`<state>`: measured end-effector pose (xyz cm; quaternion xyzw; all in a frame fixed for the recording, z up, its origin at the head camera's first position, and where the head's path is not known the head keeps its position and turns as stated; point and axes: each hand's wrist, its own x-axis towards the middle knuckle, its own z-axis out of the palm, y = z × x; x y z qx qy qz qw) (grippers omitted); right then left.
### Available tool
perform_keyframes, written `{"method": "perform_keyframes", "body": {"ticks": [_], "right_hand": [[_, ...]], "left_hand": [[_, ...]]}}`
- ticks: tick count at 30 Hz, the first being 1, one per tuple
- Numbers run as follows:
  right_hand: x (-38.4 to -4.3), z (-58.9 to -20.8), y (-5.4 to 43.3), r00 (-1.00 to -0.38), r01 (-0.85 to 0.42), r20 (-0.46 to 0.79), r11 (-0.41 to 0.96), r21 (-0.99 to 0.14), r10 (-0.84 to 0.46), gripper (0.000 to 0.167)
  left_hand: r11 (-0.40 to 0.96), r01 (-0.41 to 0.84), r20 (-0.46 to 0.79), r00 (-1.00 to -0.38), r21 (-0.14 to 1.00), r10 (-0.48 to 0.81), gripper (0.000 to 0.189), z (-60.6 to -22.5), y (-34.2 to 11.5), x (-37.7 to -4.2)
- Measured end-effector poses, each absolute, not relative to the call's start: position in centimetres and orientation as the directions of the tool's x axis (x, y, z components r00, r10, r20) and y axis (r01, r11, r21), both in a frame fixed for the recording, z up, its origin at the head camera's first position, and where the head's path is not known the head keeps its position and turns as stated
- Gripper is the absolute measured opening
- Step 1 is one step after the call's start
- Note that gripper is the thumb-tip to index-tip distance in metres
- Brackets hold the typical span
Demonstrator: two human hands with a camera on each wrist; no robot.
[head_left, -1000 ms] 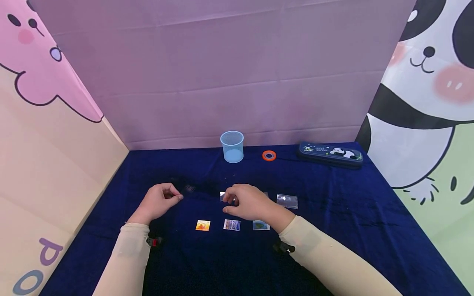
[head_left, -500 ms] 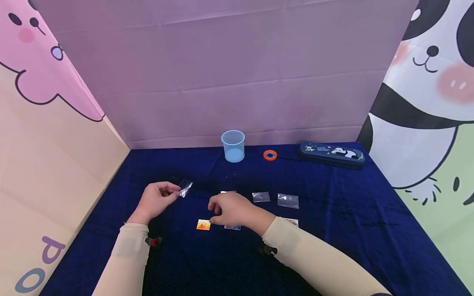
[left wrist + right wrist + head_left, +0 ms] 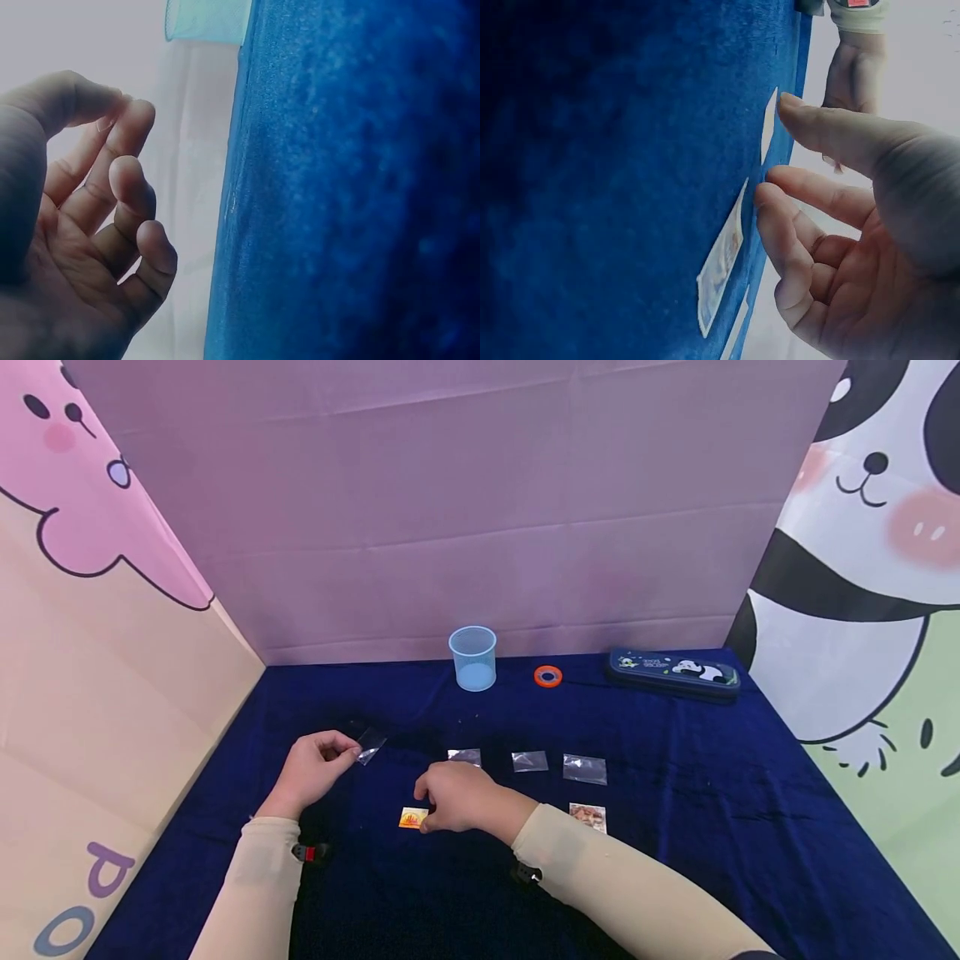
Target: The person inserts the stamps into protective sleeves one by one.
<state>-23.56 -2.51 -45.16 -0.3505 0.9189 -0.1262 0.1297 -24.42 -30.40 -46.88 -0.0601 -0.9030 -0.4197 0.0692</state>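
Observation:
My left hand (image 3: 311, 768) pinches a small clear plastic bag (image 3: 371, 745) between thumb and fingertip, raised over the cloth on the left. In the left wrist view the thumb meets the index finger, the other fingers loosely bent. My right hand (image 3: 459, 797) hovers beside a small orange-and-yellow picture card (image 3: 412, 817). Its thumb (image 3: 825, 127) and index finger stand apart near that card (image 3: 769, 126), holding nothing. Another picture card (image 3: 724, 262) lies nearer in the right wrist view; my right hand and forearm cover that area in the head view. A brown-toned card (image 3: 588, 817) lies to the right.
Clear plastic bags (image 3: 529, 761) lie in a row behind the cards. Farther back stand a blue translucent cup (image 3: 473, 660), an orange tape roll (image 3: 547, 676) and a dark panda pencil case (image 3: 673, 675). Dark blue cloth (image 3: 690, 827) covers the table; fabric walls surround it.
My right hand has moved left and toward me, from the bag row to the orange card. The left hand's bag lifted and tilted, then lowered slightly; it stays pinched.

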Motion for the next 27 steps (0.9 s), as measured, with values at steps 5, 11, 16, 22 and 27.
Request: {"method": "perform_keyframes", "body": {"ticks": [5,11,16,22,27], "right_hand": [[-23.6,-45.46,-2.8,-0.721,-0.624,-0.134,0.721,-0.3,-0.68,0.039],[-23.42,-45.54,-2.71,-0.718,-0.641,-0.115,0.716,-0.277,-0.687,0.029],[-23.27,-45.52,-2.72,-0.707,-0.656,-0.093,0.7,-0.282,-0.701,0.02],[-23.13,-45.07,-3.01,-0.703,-0.655,-0.101,0.697,-0.293,-0.704,0.014],[-23.17,-45.04,-3.27,-0.711,-0.644,-0.11,0.706,-0.293,-0.694,0.016]], "left_hand": [[0.624,0.166,0.175,-0.983,0.764,0.047,0.007,-47.02,-30.69,-24.41],[0.608,0.174,0.182,-0.982,0.774,0.049,0.008,-47.4,-31.05,-24.76],[0.606,0.161,0.17,-0.985,0.779,0.044,0.008,-47.38,-30.99,-24.76],[0.599,0.154,0.164,-0.986,0.786,0.038,0.009,-47.17,-30.99,-24.61],[0.601,0.148,0.159,-0.987,0.786,0.035,0.009,-47.22,-31.01,-24.63]]}}
